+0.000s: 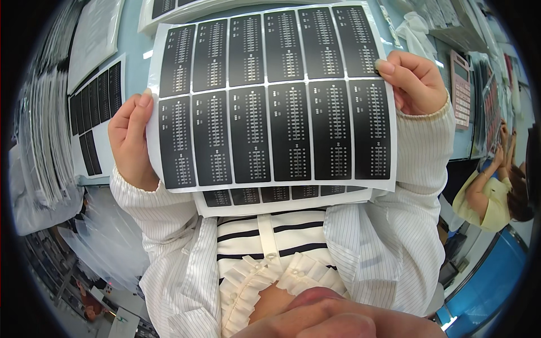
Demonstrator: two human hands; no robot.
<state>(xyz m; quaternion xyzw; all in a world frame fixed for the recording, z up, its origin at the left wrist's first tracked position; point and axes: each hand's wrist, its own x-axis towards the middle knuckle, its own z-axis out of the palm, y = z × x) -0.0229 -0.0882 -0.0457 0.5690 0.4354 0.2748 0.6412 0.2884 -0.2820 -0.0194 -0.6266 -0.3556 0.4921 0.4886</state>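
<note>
A white sheet of black rectangular labels (287, 121) is stretched between my two hands. The labels stand in two rows and carry fine pale markings. My left hand (132, 124) pinches the sheet's left edge, thumb on top. My right hand (414, 81) grips the upper right edge between thumb and curled fingers. Under the held sheet, toward my body, the near edge of another label sheet (287, 204) shows; most of it is hidden.
On the left lie a partly filled label sheet (96, 118) and a tall stack of sheets in clear plastic (48, 129). A pile of sheets (214, 11) lies at the far side. On the right are a pink calculator (461, 93), crumpled white material (416, 31) and another person in yellow (487, 194).
</note>
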